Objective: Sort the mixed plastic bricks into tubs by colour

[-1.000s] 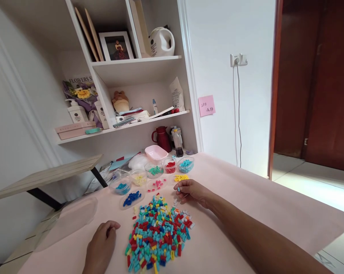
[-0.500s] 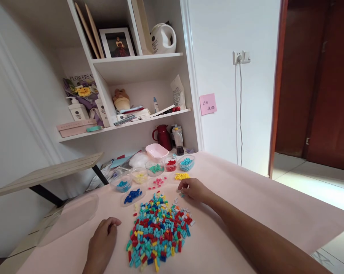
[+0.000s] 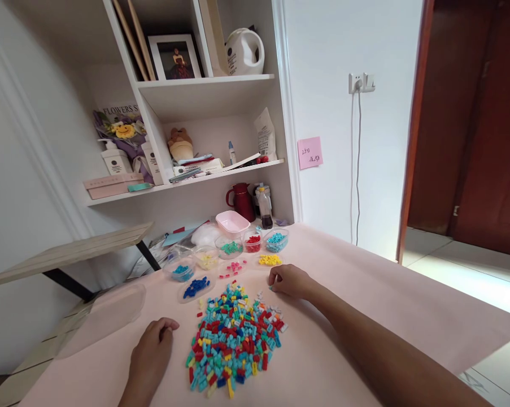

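We see a pink table [image 3: 365, 294] under a white shelf unit [image 3: 204, 102]. A mixed pile of small bricks [image 3: 233, 336] sits mid-table. Behind it, clear sorting cups [image 3: 231, 249] hold single colours. Our left hand [image 3: 151, 356] rests on the table just left of the pile, fingers curled, empty. Our right hand [image 3: 291, 281] is at the pile's far right edge, fingertips pinched on a tiny teal brick [image 3: 271, 288].
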A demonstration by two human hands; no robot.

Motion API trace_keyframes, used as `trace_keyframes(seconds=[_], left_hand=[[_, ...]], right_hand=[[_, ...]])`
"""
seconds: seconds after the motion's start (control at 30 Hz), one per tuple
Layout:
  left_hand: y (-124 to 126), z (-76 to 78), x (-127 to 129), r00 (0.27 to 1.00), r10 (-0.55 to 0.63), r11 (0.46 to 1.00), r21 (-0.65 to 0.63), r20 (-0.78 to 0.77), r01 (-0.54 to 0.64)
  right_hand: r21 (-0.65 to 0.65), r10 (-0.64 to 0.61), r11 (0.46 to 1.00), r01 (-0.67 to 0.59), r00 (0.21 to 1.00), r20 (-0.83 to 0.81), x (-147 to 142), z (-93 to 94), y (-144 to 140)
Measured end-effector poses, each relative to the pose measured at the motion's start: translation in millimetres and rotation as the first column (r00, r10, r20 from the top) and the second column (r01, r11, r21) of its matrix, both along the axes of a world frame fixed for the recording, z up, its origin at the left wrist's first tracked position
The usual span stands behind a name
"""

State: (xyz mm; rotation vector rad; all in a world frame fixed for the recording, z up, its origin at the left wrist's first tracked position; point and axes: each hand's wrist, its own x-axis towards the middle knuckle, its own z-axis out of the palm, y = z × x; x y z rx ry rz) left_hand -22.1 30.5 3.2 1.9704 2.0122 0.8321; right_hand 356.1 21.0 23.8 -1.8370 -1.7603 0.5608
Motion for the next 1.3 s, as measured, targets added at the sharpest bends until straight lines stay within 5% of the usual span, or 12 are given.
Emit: trace_keyframes(seconds=[0.57,1.3], left_hand=[[0,-0.3,-1,1.000,0.006,0.999,-0.034,0.002,-0.006],[2,-1.6,-2,1.000,0.006,0.999,-0.034,0.002,-0.006]], right_hand=[[-0.078,0.139,0.986,-0.146,0.986,-0.092,8,0.8,-3],[-0.067,0.086,0.994,-0.086,0.996,0.001,6,3.7,-3]])
